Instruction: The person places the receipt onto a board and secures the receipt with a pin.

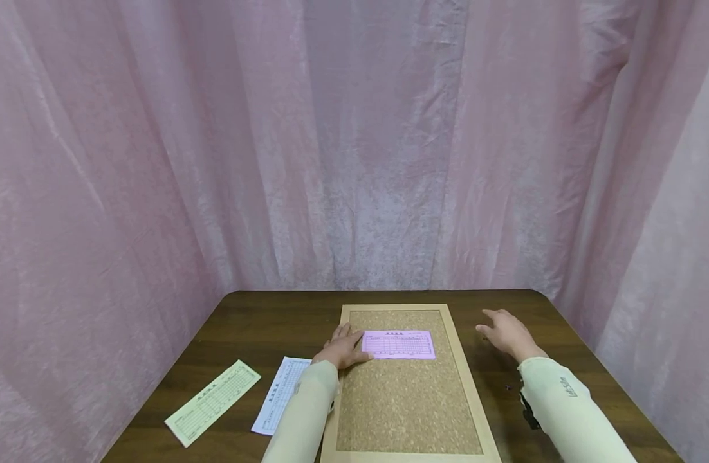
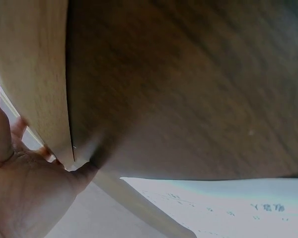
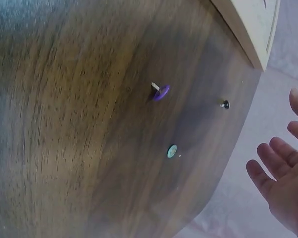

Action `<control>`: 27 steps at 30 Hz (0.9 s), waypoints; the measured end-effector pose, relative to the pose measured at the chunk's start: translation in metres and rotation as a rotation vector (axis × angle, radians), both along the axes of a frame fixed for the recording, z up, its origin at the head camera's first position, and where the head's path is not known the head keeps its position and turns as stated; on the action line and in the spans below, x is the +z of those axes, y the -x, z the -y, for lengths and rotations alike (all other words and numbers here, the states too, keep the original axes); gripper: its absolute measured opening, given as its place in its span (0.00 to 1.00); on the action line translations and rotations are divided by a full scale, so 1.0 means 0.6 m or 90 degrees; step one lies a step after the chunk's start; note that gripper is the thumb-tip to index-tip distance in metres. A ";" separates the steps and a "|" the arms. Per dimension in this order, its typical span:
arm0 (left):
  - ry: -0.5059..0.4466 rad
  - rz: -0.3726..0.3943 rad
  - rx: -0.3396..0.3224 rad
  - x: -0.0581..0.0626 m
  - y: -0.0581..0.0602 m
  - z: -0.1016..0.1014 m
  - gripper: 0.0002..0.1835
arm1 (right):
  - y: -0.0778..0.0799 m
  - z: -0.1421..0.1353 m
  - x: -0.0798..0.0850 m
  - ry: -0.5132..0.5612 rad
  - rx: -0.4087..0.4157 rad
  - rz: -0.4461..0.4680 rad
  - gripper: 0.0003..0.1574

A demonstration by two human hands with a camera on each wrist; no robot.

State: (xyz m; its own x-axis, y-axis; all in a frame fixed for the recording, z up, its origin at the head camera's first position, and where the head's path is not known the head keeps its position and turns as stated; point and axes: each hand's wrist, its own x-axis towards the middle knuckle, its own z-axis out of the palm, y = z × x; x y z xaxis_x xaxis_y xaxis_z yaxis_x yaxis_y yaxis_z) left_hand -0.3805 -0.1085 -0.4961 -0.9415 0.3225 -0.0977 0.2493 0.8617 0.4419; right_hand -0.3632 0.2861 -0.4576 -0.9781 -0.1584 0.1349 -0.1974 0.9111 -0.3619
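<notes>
A corkboard [image 1: 406, 405] with a light wood frame lies on the table, and a pink printed slip [image 1: 398, 345] lies across its upper part. My left hand [image 1: 340, 348] rests at the board's left edge, with its thumb and fingers at the slip's left end. To the right of the board, my right hand [image 1: 507, 333] hovers over the table with fingers extended and holds nothing. The right wrist view shows a purple thumbtack [image 3: 161, 92], a black thumbtack [image 3: 226, 104] and a teal thumbtack [image 3: 172, 151] lying on the table near that hand.
Left of the board, a green printed slip [image 1: 213, 402] and a white-blue printed slip [image 1: 280, 395] lie on the dark wood table [image 1: 285, 315]. The left forearm partly covers the white-blue one. Pink curtains [image 1: 383, 161] hang behind the table and along its sides.
</notes>
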 end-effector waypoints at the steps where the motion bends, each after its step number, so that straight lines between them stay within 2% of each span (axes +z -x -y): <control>1: 0.000 0.001 0.000 0.001 0.000 -0.001 0.38 | -0.001 -0.004 0.001 0.004 -0.005 0.002 0.38; 10: -0.005 0.002 0.009 0.005 -0.005 -0.003 0.38 | 0.000 -0.024 -0.011 0.031 -0.041 0.000 0.42; 20: -0.007 0.007 0.008 0.006 -0.004 -0.003 0.39 | 0.000 -0.031 -0.027 0.094 -0.089 0.003 0.36; 27: -0.005 0.005 0.003 -0.001 0.001 0.001 0.39 | -0.005 -0.036 -0.038 0.129 -0.116 -0.006 0.34</control>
